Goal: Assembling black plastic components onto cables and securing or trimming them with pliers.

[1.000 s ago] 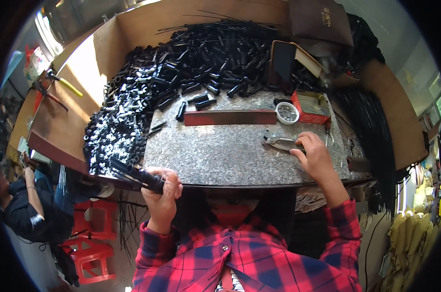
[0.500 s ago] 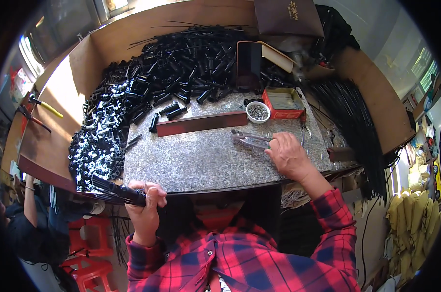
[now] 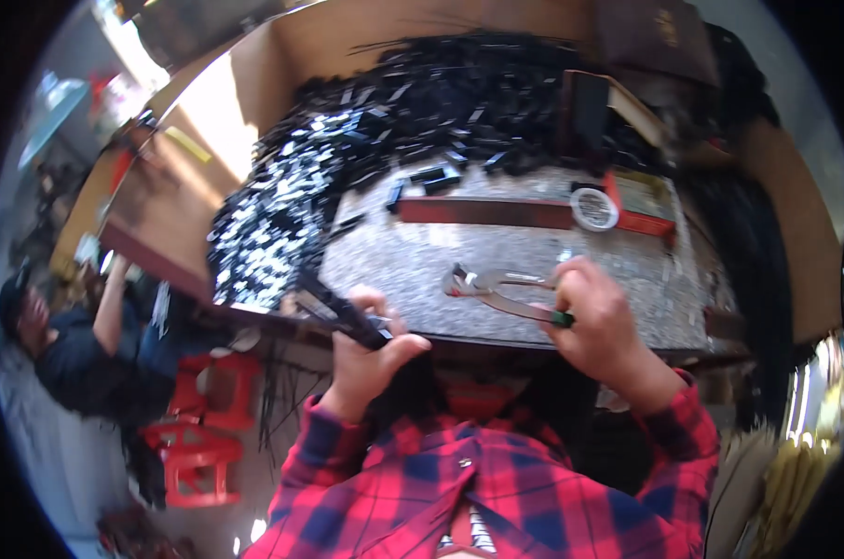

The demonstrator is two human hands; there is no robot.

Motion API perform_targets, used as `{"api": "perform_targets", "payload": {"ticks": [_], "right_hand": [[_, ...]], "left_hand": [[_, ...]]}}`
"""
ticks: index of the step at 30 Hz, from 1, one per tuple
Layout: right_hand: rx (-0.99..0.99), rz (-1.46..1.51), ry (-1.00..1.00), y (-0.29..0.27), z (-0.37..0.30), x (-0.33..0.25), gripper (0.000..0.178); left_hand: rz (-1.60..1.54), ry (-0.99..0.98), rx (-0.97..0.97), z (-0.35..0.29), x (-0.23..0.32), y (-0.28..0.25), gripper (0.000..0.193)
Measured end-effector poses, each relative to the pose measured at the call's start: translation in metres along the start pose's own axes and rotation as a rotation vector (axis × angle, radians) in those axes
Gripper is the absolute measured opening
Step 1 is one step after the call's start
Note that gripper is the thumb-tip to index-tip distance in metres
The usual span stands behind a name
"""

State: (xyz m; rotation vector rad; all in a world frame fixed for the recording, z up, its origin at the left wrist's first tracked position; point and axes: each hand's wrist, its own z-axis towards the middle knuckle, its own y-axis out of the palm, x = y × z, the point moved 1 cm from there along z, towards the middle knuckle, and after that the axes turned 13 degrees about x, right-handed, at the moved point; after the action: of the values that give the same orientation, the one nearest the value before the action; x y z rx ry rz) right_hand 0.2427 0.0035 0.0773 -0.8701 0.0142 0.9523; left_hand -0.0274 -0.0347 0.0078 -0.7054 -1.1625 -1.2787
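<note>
My left hand (image 3: 366, 363) is closed around a bundle of thin black rods (image 3: 340, 313) at the table's front edge, near the pile of small black parts. My right hand (image 3: 597, 321) grips a pair of pincers (image 3: 508, 303) by the green-tipped ends of its handles. The handles are spread apart, and the metal head points left toward the other hand, above the speckled tabletop (image 3: 403, 270). Motion blurs the picture, so I cannot make out whether anything sits in the jaws.
Black tubular parts (image 3: 459, 102) are heaped at the back. A long dark red bar (image 3: 487, 212) lies beside a white bowl of small metal bits (image 3: 594, 209) and a red box (image 3: 647, 224). Long black rods (image 3: 753, 242) stand right. A person (image 3: 96, 345) sits left, near red stools (image 3: 203, 466).
The view has swung, shifting the table rightward in the picture. My right hand has lifted the pincers, and their handles are spread wider. The left hand keeps the bundle, now nearer the pincers.
</note>
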Motion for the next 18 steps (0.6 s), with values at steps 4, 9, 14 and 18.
{"api": "perform_targets", "payload": {"ticks": [4,9,14,18], "right_hand": [[0.139,-0.313,-0.278,0.003,0.022,-0.025,0.025],[0.188,-0.479,-0.456,0.019,0.032,-0.034,0.020],[0.208,-0.495,-0.565,0.030,0.030,-0.041,0.015],[0.115,-0.462,-0.553,0.031,0.029,-0.046,0.019]], "left_hand": [[-0.120,-0.015,-0.123,-0.003,0.006,-0.002,0.068],[-0.288,-0.211,-0.017,-0.007,0.016,0.001,0.088],[-0.205,-0.187,0.060,-0.008,0.008,-0.001,0.092],[-0.035,-0.116,0.110,-0.013,-0.009,-0.013,0.085]]}}
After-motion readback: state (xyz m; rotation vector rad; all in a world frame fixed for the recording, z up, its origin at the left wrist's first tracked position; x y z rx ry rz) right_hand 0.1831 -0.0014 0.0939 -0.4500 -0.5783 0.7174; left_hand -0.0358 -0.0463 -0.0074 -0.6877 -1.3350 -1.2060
